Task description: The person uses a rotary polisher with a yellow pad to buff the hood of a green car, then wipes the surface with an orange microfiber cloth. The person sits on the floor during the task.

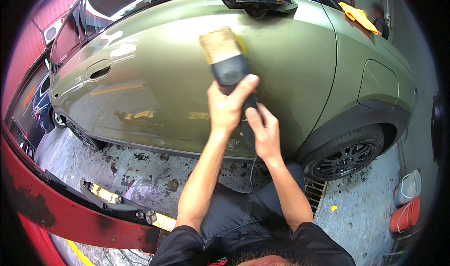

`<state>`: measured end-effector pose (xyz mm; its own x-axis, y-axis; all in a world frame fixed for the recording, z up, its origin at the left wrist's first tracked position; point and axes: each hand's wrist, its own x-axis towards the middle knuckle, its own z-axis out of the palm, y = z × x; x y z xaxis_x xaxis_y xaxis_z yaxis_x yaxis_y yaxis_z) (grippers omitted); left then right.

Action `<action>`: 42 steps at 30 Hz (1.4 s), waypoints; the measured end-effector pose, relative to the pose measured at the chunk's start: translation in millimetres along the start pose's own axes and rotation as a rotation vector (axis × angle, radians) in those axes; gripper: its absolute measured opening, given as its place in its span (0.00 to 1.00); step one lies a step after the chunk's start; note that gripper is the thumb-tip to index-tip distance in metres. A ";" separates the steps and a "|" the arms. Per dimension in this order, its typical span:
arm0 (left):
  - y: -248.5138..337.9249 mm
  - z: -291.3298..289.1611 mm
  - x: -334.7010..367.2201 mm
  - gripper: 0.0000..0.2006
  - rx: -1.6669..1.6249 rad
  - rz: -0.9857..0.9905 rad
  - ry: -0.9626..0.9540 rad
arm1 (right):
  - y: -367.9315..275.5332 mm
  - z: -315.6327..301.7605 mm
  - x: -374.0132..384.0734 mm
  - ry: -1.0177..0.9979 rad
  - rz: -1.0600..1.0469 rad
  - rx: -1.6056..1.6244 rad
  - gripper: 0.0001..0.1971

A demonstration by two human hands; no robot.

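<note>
A matte green car (154, 78) fills the upper view, side on. I hold a black electric polisher (230, 70) against its front door, the tan pad (219, 44) pressed flat on the panel below the side mirror (258, 2). My left hand (228, 105) wraps the polisher's body from the front. My right hand (262, 131) grips the rear handle just below, where a black cord (252, 172) hangs down over my dark trousers.
The front wheel (346, 159) is at right, a floor drain grate (314, 193) beside it. A red lift arm (70, 214) crosses the lower left. An orange cloth (358, 16) lies on the bonnet. A red bucket (405, 215) and clear container (408, 186) stand far right; a person (382, 24) is beyond.
</note>
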<state>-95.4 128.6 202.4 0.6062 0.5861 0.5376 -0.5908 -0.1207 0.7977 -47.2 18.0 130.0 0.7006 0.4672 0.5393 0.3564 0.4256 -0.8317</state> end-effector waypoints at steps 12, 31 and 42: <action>30.0 -31.9 29.8 0.33 -0.187 0.060 0.427 | -57.9 16.7 73.2 -0.382 -0.149 -0.488 0.42; 2.4 92.2 6.5 0.33 -0.223 0.077 0.162 | -91.0 -103.1 46.1 -0.193 -0.193 -0.453 0.37; 11.9 138.7 15.3 0.32 -0.422 0.065 0.302 | -144.3 -140.4 81.8 -0.339 -0.107 -0.599 0.37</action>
<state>-19.3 25.1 258.0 0.4172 0.8007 0.4299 -0.8231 0.1323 0.5523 45.5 -113.9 275.6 0.4454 0.7041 0.5530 0.7610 0.0278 -0.6482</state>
